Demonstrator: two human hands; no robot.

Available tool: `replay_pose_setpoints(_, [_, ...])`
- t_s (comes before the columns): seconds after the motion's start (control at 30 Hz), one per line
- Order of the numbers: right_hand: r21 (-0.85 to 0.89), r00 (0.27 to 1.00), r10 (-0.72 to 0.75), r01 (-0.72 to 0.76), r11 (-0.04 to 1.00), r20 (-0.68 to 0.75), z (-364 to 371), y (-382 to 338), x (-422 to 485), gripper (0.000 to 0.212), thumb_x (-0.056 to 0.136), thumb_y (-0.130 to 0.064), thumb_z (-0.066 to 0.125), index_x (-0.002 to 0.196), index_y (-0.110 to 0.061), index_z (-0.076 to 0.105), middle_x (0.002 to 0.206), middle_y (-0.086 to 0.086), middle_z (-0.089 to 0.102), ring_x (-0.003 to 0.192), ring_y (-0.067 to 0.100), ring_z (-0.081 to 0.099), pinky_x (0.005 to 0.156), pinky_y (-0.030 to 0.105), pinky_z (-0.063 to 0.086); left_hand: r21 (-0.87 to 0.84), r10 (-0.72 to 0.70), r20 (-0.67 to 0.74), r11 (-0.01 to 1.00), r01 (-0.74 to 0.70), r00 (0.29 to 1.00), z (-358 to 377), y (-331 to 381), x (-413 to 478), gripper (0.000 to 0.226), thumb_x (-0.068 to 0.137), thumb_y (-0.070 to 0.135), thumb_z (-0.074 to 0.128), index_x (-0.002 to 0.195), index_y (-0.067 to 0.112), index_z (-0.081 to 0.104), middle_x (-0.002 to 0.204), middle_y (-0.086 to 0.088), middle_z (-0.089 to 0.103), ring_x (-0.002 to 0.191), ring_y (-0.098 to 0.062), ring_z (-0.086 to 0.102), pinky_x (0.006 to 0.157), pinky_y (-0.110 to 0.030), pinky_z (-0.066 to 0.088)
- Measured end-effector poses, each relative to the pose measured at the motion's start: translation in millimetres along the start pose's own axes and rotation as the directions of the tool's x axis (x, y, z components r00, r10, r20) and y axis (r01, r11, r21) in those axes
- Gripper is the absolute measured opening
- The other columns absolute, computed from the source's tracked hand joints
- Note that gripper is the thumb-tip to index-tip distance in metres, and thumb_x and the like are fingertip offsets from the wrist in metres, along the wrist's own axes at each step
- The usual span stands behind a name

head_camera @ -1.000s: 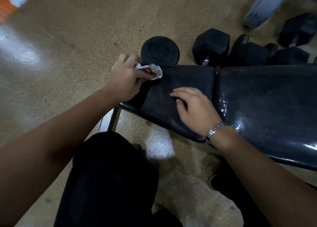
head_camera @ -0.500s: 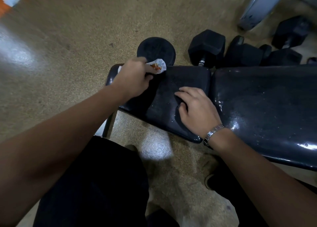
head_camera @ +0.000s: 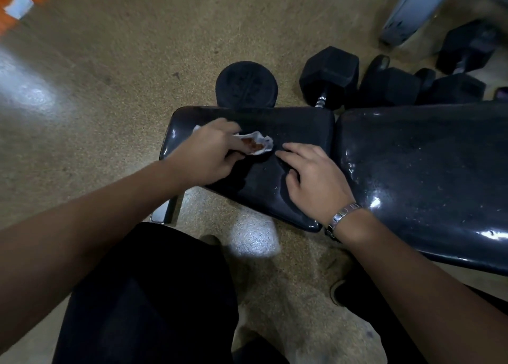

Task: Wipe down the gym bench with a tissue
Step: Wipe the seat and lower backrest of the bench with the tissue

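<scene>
No readable text anywhere in view.

The round black weight plate [head_camera: 246,84] on the floor just beyond the left hand [head_camera: 210,154] carries raised markings across its face, but they are too dark and blurred to make out as letters or numbers. The hex dumbbell [head_camera: 330,75] beyond the right hand [head_camera: 316,182] shows no legible figure on its end. The tissue [head_camera: 257,143] held by the left hand has a reddish-brown patch, not lettering. The metal wristband [head_camera: 342,218] on the right wrist shows no brand mark.
</scene>
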State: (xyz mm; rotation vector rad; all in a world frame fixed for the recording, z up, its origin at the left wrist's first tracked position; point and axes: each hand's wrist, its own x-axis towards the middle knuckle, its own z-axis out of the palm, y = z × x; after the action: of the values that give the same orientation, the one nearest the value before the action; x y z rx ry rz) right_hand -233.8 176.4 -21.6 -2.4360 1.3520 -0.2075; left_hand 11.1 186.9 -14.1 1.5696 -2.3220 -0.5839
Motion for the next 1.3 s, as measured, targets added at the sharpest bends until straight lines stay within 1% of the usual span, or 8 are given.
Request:
replay_pose_setpoints(0.17, [0.029,0.999,0.017,-0.016,0.999,-0.027,4,-1,1,0.045,0.085,-0.010,0.052,0.127,-0.014,0.066,0.133,0.003,0.061,0.122,0.025,0.052,0.107,0.041,0.044,0.031,-0.174,-0.131,0.983,0.179,0.976,3,-9,17,0.024,0.087,0.013,0.071,0.109,0.018,0.078,0.096,-0.012,0.067,0.094,-0.035,0.061,0.081,-0.042,0.051])
replay_pose_setpoints(0.33, [0.045,0.999,0.014,-0.012,0.999,-0.030,6,1,-1,0.046,0.085,-0.010,0.050,0.129,-0.015,0.065,0.134,0.002,0.060,0.124,0.024,0.051,0.106,0.042,0.044,-0.039,0.080,0.057,0.996,-0.078,0.995,-1,-8,-18,0.028,0.086,0.012,0.076,0.112,0.021,0.078,0.105,-0.003,0.068,0.094,-0.017,0.054,0.082,-0.025,0.041])
replay_pose_setpoints(0.5, [0.047,0.999,0.014,-0.012,0.999,-0.043,6,2,0,0.048,0.085,-0.016,0.043,0.126,-0.016,0.066,0.133,0.001,0.061,0.123,0.024,0.052,0.103,0.046,0.046,-0.017,-0.032,-0.084,0.999,0.030,0.996,7,-6,-7,0.031,0.083,0.009,0.078,0.112,0.020,0.078,0.097,-0.004,0.067,0.089,-0.023,0.057,0.079,-0.036,0.051])
replay_pose_setpoints(0.67, [0.065,0.999,0.021,-0.018,0.998,-0.046,7,2,0,0.047,0.085,-0.016,0.043,0.125,-0.017,0.067,0.132,0.000,0.062,0.123,0.023,0.052,0.104,0.046,0.045,-0.087,0.212,0.118,0.975,-0.203,0.970,11,2,-33,0.026,0.089,0.020,0.075,0.115,0.024,0.077,0.115,0.000,0.068,0.102,-0.020,0.062,0.084,-0.033,0.051])
replay_pose_setpoints(0.83, [0.064,0.998,0.048,-0.044,0.997,-0.051,6,0,3,0.051,0.085,-0.022,0.035,0.122,-0.018,0.070,0.130,-0.002,0.063,0.120,0.022,0.052,0.105,0.045,0.044,-0.021,0.002,-0.083,1.000,-0.004,0.997,19,13,-10,0.029,0.086,0.013,0.076,0.113,0.021,0.076,0.091,-0.003,0.061,0.086,-0.024,0.056,0.076,-0.037,0.050])
replay_pose_setpoints(1.03, [0.133,0.999,0.048,-0.050,0.990,0.022,-4,2,1,0.049,0.087,-0.005,0.045,0.130,-0.017,0.065,0.138,-0.003,0.059,0.129,0.019,0.047,0.113,0.037,0.038,-0.012,0.241,0.161,0.970,-0.242,0.957,14,22,-30,0.031,0.087,0.015,0.075,0.116,0.026,0.076,0.106,0.002,0.066,0.098,-0.019,0.060,0.087,-0.026,0.049])
replay_pose_setpoints(1.2, [0.238,0.996,0.087,-0.089,0.967,0.019,-13,7,4,0.052,0.085,0.000,0.043,0.129,-0.018,0.064,0.134,-0.004,0.062,0.128,0.016,0.051,0.112,0.023,0.035,-0.007,-0.078,-0.100,0.997,0.077,0.992,32,40,-17,0.029,0.082,0.008,0.076,0.109,0.019,0.077,0.091,-0.008,0.064,0.087,-0.030,0.059,0.076,-0.042,0.054])
replay_pose_setpoints(1.3, [0.304,0.995,0.094,-0.094,0.948,0.013,-15,8,4,0.052,0.085,0.000,0.043,0.129,-0.018,0.064,0.133,-0.002,0.062,0.126,0.016,0.053,0.112,0.031,0.039,-0.033,0.090,0.050,0.996,-0.088,0.995,46,68,-39,0.035,0.083,0.007,0.074,0.114,0.024,0.076,0.096,-0.002,0.064,0.092,-0.025,0.059,0.078,-0.040,0.053])
